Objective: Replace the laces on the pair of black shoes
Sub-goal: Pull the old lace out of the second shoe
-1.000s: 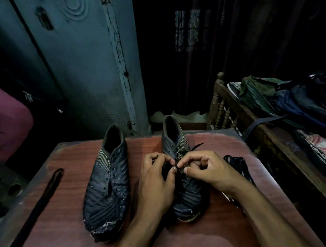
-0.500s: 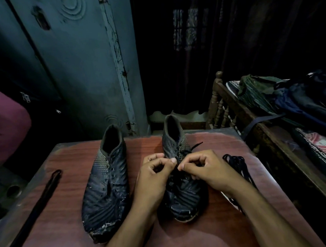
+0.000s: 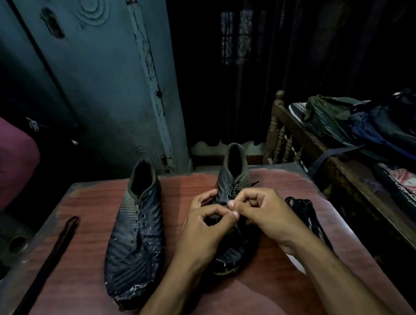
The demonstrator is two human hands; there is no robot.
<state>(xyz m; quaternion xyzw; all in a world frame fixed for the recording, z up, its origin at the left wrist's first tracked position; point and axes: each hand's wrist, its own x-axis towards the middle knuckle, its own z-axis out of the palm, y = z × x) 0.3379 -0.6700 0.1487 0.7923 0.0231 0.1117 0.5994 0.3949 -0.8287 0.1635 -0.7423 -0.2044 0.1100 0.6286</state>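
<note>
Nearest the camera, two bare forearms reach in over the reddish wooden surface [image 3: 256,300], meeting above the right-hand shoe [image 3: 234,189] so that both hands can work the same eyelet row at once; the left hand [image 3: 199,230] has its fingers curled, thumb and forefinger pinched together on what seems to be the black lace [image 3: 222,203], probably to hold it taut, though the dim light makes the exact contact hard to tell; the right hand [image 3: 264,211] is likewise curled, its fingertips [image 3: 231,203] pinching the same lace just beside the left thumb, apparently to feed or draw it through the upper. The shoe sits toe towards the person and opening away, which puts the lacing directly under the fingers; its toe is hidden beneath the wrists. To the left the other shoe [image 3: 138,228] lies parallel and near, with no lace visible in its eyelets, so I judge it waits its turn. At the left edge a dark strap-like strip [image 3: 52,251] lies apart, perhaps a removed lace; I cannot tell. Just right of the right wrist a bundle of black laces [image 3: 304,212] rests within easy reach, likely the spare supply. Farther off, a wooden bed [image 3: 343,166] piled with clothes [image 3: 368,125] stands to the right, and a teal door [image 3: 91,82] rises behind.
</note>
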